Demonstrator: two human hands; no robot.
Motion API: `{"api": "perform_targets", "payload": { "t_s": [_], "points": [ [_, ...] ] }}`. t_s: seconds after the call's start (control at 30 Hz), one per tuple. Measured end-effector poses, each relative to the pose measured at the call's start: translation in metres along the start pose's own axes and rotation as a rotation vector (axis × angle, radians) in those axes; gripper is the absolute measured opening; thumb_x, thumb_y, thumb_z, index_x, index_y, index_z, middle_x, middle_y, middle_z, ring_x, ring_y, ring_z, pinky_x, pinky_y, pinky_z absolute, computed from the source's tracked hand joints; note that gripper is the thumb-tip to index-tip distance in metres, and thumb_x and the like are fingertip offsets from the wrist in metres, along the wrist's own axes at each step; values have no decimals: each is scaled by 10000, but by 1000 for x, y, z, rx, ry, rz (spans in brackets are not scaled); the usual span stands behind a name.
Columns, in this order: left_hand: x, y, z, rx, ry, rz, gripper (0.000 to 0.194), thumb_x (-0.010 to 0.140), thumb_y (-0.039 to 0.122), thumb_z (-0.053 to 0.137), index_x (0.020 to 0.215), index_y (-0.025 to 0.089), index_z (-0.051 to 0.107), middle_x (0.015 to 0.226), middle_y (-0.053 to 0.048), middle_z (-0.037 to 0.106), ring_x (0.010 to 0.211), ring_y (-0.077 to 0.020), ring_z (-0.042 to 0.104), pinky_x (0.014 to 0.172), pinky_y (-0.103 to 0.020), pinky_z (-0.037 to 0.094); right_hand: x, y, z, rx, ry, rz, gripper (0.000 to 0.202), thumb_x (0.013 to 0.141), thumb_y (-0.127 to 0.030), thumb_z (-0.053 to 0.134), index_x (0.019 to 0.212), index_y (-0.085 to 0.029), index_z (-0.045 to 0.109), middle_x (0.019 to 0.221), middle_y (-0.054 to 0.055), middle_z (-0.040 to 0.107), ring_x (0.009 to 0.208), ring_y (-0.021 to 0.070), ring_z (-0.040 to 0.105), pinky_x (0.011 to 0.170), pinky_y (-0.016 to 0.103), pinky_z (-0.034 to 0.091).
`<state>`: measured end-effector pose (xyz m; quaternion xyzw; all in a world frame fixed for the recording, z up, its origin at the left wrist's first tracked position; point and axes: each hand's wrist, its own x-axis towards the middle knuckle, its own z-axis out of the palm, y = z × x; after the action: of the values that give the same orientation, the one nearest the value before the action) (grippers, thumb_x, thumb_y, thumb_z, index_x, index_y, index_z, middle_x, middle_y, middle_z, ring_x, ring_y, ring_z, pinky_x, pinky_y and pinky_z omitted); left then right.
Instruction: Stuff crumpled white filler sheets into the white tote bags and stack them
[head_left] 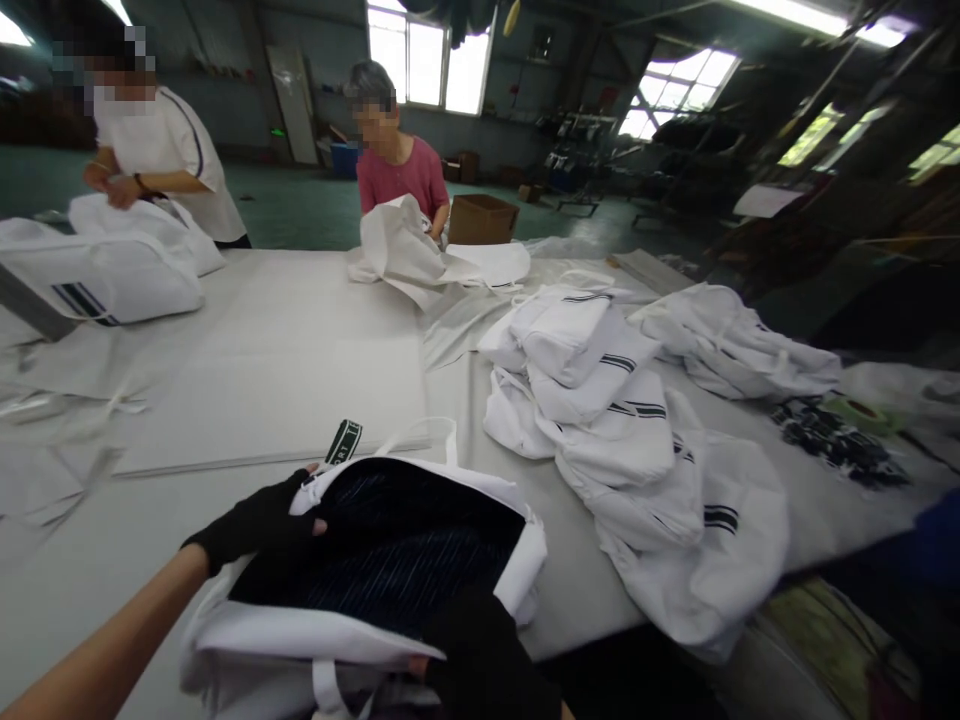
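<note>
White fabric bag [360, 640] lies open on the near edge of the table [285, 350], and I hold its mouth apart with both gloved hands. My left hand [259, 525] is clamped on the bag's left rim, fingertips curled over the edge. My right hand [484, 655] grips the near rim at the bottom of the view, closed on the cloth. Inside the bag sits a dark folded textile [390, 555] with fine pale stripes, filling most of the opening. A small dark green tag [344, 441] with white lettering stands just beyond the bag's far rim; the letters are too small to read.

To the right lies a heap of filled white bags [622, 420], each with dark stripes on the side, overlapping one another. At the far left another striped white bag [97, 285] rests near a person in a white top [161, 150]. At the far side a person in a pink top [401, 170] handles a white bag [405, 250], with a brown cardboard box [484, 218] just behind
</note>
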<state>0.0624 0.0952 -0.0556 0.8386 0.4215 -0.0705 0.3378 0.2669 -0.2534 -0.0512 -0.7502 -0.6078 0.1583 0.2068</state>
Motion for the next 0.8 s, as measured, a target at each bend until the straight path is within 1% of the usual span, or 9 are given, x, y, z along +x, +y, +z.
{"api": "perform_targets", "payload": {
  "t_s": [0.1,0.17,0.23,0.3,0.47,0.57,0.67,0.73,0.8],
  "points": [
    [17,14,22,199,121,-85,694,787,597,547,1336,177,486,1184,-147,644,1064,-334,608,897,-434,464,-2,-1,5,-186,221,54,229,808,-336,634,1021,-271,690,1184,67,634,1000,255,609,792,320,512],
    [31,34,29,290,226,-41,581,841,516,491,1295,155,527,1102,-162,670,997,-336,630,846,-432,471,5,3,-4,-284,325,-28,205,821,-287,598,1002,-253,688,1085,85,667,947,268,617,811,374,504],
    [46,64,28,347,305,80,526,860,422,482,1303,142,530,1128,-171,662,1010,-332,625,852,-426,462,17,12,-27,-314,388,-135,179,834,-265,555,948,-238,690,881,75,681,838,259,616,810,423,492],
    [61,106,22,372,342,213,483,855,347,501,1287,138,554,1180,-165,645,1048,-322,612,884,-420,450,27,23,-57,-323,442,-177,194,845,-254,514,923,-221,689,782,64,663,770,243,605,776,421,489],
    [111,233,-10,332,319,515,469,824,306,550,1278,189,560,1159,-134,651,1051,-317,611,900,-433,453,39,60,-126,-430,496,-71,228,874,-258,495,887,-187,712,731,61,678,680,213,620,661,348,478],
    [140,286,-17,263,253,626,747,728,453,673,1399,239,422,1258,-120,590,1108,-316,584,910,-412,469,56,90,-148,-380,423,123,294,901,-379,498,920,-195,727,766,63,708,716,225,656,675,346,485],
    [153,295,0,138,256,655,768,816,484,575,1462,164,309,1369,-165,487,1236,-315,492,1018,-427,407,83,130,-160,-247,270,306,360,900,-431,456,936,-185,716,863,77,724,824,229,672,756,334,495],
    [151,274,22,100,256,621,707,868,487,498,1463,157,305,1426,-146,441,1297,-283,439,1072,-399,363,101,161,-167,-271,234,430,440,887,-485,423,965,-149,694,882,121,715,847,263,665,756,354,496],
    [142,233,45,78,221,566,683,865,499,500,1449,183,338,1445,-112,438,1307,-255,436,1083,-369,360,116,194,-174,-367,249,577,565,870,-570,383,1067,-118,658,910,170,701,851,315,658,745,404,495]
  ]
}}
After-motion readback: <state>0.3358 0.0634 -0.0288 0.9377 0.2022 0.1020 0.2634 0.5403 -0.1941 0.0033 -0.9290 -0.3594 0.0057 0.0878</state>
